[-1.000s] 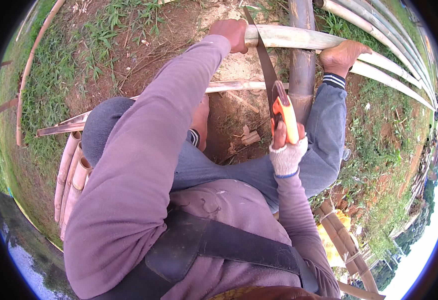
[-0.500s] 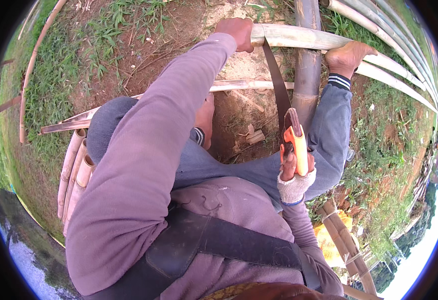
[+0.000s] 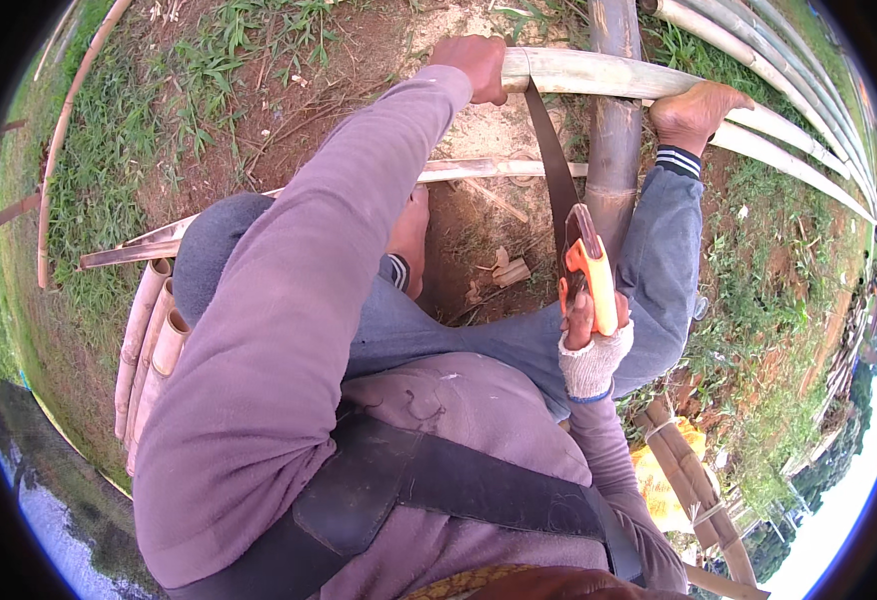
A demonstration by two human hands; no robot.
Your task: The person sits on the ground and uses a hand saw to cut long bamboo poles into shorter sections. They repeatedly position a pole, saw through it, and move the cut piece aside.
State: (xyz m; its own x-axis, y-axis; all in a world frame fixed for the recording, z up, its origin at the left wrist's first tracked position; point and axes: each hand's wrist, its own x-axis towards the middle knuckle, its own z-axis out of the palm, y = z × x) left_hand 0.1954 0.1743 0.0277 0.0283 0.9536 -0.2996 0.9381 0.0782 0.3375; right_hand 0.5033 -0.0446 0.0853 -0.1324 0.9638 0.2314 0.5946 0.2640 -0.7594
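Above soil point(image 3: 454, 245), left grip point(image 3: 473, 68) clasps bamboo point(image 3: 604, 73) extending rightward, right grip point(image 3: 596, 345) a saw point(image 3: 562, 185).

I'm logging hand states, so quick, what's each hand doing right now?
Left hand: closed, holding the end of the pale bamboo piece.
Right hand: closed, holding the saw by its orange handle.

Outdoor work site, grass point(image 3: 229, 45), bare soil point(image 3: 359, 70), sawdust point(image 3: 499, 130), bamboo poles point(image 3: 749, 60)

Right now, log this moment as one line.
left hand: grips pale bamboo strip; right hand: grips orange-handled dark-bladed handsaw; blade tip: at strip's near edge; bare right foot: on strip
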